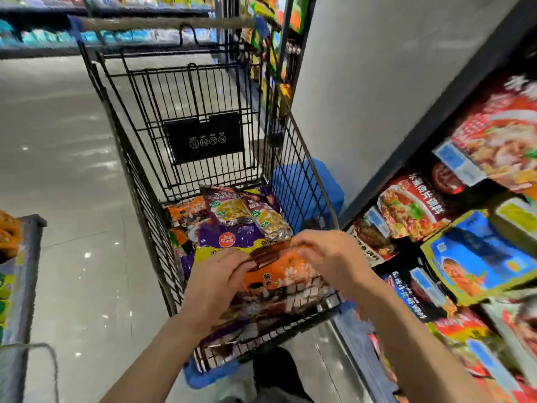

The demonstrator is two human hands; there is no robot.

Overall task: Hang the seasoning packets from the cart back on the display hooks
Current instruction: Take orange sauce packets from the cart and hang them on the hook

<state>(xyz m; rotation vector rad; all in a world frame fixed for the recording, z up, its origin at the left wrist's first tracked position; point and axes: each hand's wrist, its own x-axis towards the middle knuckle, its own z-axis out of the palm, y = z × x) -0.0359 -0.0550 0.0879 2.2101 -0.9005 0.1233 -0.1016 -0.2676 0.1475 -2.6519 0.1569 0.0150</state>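
- Two hands are reaching into the cart (151,181), both working on one orange packet (279,274) at the near end of the basket.
- Left hand (216,282) is lying on the packet's left side, fingers curled over its top edge and gripping it.
- Right hand (325,254) is curling its fingers around the packet's upper right corner; motion blur is hiding exactly how the fingertips are sitting.
- Orange packet is resting inside the cart, on top of the other packets and against the near wire wall, tilted up slightly toward the right.
- More packets are lying in the cart beyond it: a purple packet (229,237) just behind, two silver-edged yellow packets (232,209) further in, and an orange-and-black packet (186,212) at the cart's left wall.
- Child-seat flap (203,138) with a black sign is standing at the far end of the cart, below the handle (162,23).
- Right of the cart, a display (465,228) is showing rows of hanging red, blue and orange packets, close beside the right hand.
- Between the cart and the display, something blue (316,187) is showing through the wire; I cannot tell what it is.
- Left of the cart, grey floor (58,141) is stretching away, with a shelf edge (26,257) at the frame's left.
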